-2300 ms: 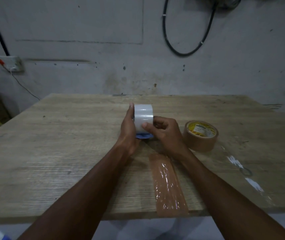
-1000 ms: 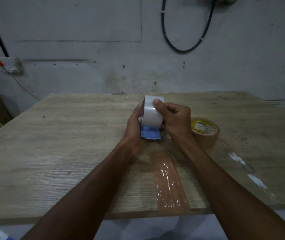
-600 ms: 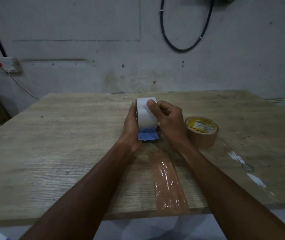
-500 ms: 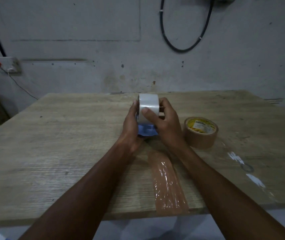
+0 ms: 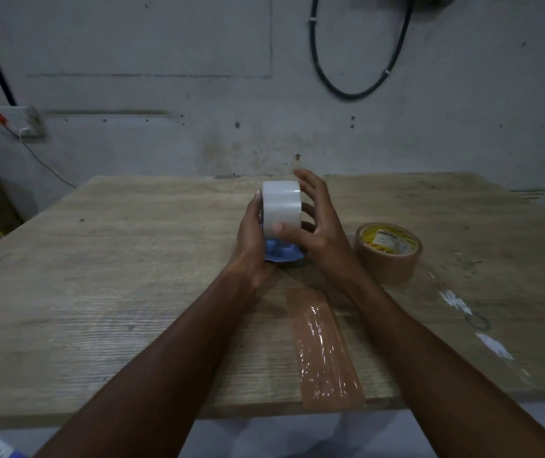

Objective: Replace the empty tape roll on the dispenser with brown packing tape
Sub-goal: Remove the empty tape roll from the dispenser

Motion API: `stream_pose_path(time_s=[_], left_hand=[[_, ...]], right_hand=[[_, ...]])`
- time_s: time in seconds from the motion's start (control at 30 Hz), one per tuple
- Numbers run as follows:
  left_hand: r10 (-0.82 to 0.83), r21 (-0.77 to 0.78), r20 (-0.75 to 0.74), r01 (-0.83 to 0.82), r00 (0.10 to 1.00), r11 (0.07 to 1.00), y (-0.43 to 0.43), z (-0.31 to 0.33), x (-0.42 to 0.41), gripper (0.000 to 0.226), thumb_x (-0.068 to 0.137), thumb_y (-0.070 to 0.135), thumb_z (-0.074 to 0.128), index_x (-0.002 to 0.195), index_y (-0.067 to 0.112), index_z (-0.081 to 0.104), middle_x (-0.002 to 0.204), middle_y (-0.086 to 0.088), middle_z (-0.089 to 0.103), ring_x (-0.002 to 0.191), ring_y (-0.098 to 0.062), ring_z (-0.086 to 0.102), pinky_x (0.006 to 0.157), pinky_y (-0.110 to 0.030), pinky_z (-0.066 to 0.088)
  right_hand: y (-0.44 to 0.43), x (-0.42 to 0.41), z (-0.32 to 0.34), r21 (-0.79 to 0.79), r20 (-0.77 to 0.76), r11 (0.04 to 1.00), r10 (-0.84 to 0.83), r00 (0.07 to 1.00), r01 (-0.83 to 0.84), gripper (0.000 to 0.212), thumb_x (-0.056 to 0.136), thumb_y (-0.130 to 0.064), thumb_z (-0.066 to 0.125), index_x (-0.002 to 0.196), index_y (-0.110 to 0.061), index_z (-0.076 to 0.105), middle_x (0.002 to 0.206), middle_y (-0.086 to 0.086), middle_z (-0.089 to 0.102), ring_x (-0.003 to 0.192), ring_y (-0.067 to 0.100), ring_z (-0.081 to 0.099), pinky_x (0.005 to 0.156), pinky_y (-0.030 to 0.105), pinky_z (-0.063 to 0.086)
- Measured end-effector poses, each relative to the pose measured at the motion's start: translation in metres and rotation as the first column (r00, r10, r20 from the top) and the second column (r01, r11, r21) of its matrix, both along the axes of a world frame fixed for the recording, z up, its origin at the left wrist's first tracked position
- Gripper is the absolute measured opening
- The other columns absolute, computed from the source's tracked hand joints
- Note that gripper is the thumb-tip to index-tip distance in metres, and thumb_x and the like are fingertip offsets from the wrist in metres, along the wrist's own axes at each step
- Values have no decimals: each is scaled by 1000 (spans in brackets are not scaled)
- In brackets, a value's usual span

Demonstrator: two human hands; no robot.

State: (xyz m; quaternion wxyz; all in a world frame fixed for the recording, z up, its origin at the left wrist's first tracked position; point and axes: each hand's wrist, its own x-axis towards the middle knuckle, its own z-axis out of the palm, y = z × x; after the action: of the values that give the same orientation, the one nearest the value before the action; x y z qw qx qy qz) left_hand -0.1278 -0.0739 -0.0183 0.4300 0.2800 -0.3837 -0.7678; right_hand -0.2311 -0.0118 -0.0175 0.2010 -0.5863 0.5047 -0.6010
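Holding right hand (image 5: 322, 236) fingers (image 5: 311, 185) spread loose, thumb alone on the white roll (image 5: 281, 206), gripping the blue dispenser (image 5: 282, 254) in the left hand (image 5: 251, 241), risking roll jamming.

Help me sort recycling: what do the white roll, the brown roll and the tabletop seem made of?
White roll on the blue dispenser: smooth, faintly glossy, likely plastic film or a bare core; cannot tell which. Brown roll: probably plastic-film tape, slight sheen, printed yellow label on top. Tabletop: matt wood or wood-look laminate, grain lines visible.
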Motion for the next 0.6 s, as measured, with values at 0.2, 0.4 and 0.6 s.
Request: stream_pose_path(time_s=[0.2,0.4,0.6], left_hand=[[9,-12,-19,-9,1000,1000,-3,-5,-1,51,97,53,47,117,9,65,91,-15,70,79,-26,68,70,-39,56],[8,-23,-10,-9,1000,1000,-1,-3,0,39,99,48,45,100,16,66,76,-9,74,66,-20,72,69,-36,57],[-2,-12,-15,2,1000,1000,1,0,1,42,99,49,44,102,14,66,72,-9,75,65,-21,72,64,-34,60]], right_hand=[[-2,-2,-2,12,10,999,39,999,-39,89,66,-31,76,147,-29,37,146,1,47,126,27,54,97,54,53],[-1,-3,2,3,39,1000,25,999,-25,86,63,-31,76,144,-29,44,144,-1,51,126,25,55,96,54,53],[1,-3,4,-17,72,1000,16,997,-15,79,69,-17,76,143,-24,47,142,0,54,123,20,57,96,47,54]])
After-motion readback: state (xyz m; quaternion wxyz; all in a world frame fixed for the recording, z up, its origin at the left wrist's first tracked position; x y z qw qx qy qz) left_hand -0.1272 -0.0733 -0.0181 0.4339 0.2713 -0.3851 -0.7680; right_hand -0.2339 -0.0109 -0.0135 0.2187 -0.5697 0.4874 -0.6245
